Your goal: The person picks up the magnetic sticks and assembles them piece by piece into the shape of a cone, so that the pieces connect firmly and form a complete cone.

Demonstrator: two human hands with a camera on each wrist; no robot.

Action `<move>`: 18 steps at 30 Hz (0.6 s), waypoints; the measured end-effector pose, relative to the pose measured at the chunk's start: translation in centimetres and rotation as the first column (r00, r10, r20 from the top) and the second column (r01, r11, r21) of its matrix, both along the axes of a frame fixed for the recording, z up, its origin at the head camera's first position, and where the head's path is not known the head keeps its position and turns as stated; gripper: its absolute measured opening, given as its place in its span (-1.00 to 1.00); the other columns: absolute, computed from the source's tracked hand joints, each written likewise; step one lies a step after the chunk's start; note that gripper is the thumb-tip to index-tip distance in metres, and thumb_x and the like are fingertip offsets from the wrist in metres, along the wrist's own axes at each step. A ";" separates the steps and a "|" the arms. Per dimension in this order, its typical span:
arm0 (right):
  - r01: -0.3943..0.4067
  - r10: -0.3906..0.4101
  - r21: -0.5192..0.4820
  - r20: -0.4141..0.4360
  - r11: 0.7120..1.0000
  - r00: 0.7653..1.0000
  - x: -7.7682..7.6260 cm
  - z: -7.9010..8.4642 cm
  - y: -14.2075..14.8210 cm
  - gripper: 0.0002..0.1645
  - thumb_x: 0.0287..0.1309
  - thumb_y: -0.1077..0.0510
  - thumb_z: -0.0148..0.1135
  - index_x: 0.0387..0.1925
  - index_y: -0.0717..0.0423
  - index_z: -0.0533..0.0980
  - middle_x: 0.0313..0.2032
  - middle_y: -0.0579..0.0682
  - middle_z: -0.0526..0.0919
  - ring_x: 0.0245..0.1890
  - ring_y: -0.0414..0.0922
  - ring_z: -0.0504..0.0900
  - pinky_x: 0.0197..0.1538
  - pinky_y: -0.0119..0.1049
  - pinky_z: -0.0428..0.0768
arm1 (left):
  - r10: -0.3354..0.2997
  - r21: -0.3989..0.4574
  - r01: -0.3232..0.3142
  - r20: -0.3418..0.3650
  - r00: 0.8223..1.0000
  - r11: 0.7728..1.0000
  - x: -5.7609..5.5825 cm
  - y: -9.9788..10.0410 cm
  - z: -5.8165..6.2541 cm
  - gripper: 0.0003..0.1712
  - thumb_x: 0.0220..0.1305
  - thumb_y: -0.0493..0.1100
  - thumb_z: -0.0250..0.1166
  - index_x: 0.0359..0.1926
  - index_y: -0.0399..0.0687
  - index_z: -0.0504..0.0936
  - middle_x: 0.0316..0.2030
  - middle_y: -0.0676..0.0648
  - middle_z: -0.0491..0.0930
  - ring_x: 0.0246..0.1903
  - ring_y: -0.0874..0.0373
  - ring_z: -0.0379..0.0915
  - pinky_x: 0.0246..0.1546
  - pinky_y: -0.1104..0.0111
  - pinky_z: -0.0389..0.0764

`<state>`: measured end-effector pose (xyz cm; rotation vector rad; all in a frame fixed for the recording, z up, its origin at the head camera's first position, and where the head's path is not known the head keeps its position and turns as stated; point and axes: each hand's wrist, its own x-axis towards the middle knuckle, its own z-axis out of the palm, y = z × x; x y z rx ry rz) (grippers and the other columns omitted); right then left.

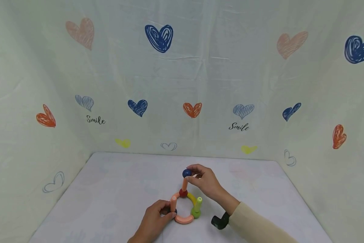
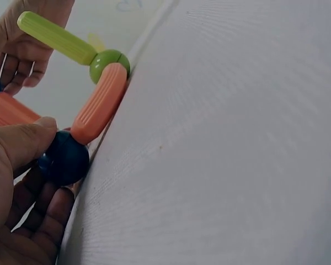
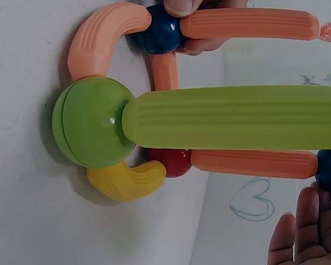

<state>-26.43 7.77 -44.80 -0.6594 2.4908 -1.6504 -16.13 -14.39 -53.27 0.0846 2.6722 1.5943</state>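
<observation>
A ring of toy magnetic building pieces lies on the table, with curved orange rods [image 1: 184,220], a curved yellow rod [image 3: 127,182], a green ball [image 3: 94,121], a red ball [image 1: 183,193] and a dark blue ball [image 2: 69,157]. Three straight rods rise from the balls: a light green rod [image 3: 231,117], an orange rod [image 1: 173,204] and another orange rod [image 1: 185,184]. My left hand [image 1: 154,217] grips the dark blue ball of the ring between thumb and fingers. My right hand [image 1: 207,184] pinches a blue ball [image 1: 186,173] at the top of the orange rod over the red ball.
A black elbow-shaped object [image 1: 220,221] shows beside the right sleeve [image 1: 254,222]. The white table [image 1: 118,182] is bordered by a pale curtain [image 1: 215,77] printed with hearts, at the back and both sides.
</observation>
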 end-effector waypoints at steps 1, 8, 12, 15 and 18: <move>-0.003 0.003 0.004 -0.001 1.000 1.000 0.0 0.0 0.0 -0.59 0.33 0.10 0.46 0.16 0.06 0.64 0.02 -0.01 0.76 -0.06 -0.11 0.64 -0.02 -0.40 0.61 | 0.005 0.003 -0.005 0.002 1.000 1.000 0.1 0.0 0.0 -0.56 0.26 0.01 0.55 0.08 -0.04 0.69 -0.12 0.11 0.66 -0.17 0.30 0.60 -0.17 0.47 0.62; -0.039 0.040 0.033 -0.021 0.999 0.999 0.2 -0.2 0.2 -0.62 0.37 0.07 0.41 0.16 0.04 0.64 0.01 -0.04 0.77 -0.04 -0.14 0.65 0.03 -0.35 0.60 | 0.066 0.050 -0.063 -0.054 0.996 0.997 0.6 0.3 0.6 -0.54 0.31 0.06 0.51 0.15 0.03 0.69 -0.02 0.06 0.67 -0.09 0.23 0.60 -0.11 0.46 0.64; -0.050 0.051 0.045 -0.029 0.998 0.998 0.5 -0.2 0.2 -0.64 0.35 0.07 0.42 0.13 -0.01 0.65 -0.03 -0.09 0.78 -0.07 -0.11 0.63 0.02 -0.33 0.59 | 0.082 0.046 -0.079 -0.071 0.994 0.996 0.7 0.5 0.8 -0.59 0.33 0.09 0.49 0.11 0.07 0.73 -0.04 0.07 0.67 -0.10 0.26 0.56 -0.10 0.46 0.63; -0.057 0.059 0.063 -0.042 0.996 0.997 0.9 -0.3 0.1 -0.66 0.34 0.06 0.43 0.11 -0.04 0.65 -0.05 -0.12 0.78 -0.06 -0.09 0.63 0.04 -0.29 0.58 | 0.090 0.041 -0.087 -0.087 0.992 0.995 0.7 0.6 0.8 -0.63 0.33 0.05 0.50 0.08 0.06 0.75 -0.08 0.08 0.68 -0.12 0.27 0.56 -0.10 0.46 0.64; -0.058 0.063 0.083 -0.055 0.995 0.996 1.2 -0.3 0.1 -0.66 0.32 0.03 0.45 0.09 -0.07 0.65 -0.05 -0.16 0.77 -0.04 -0.11 0.65 0.08 -0.20 0.59 | 0.099 0.038 -0.096 -0.104 0.990 0.995 0.7 0.9 1.0 -0.66 0.32 0.01 0.51 0.05 0.04 0.77 -0.09 0.08 0.69 -0.14 0.28 0.57 -0.12 0.45 0.65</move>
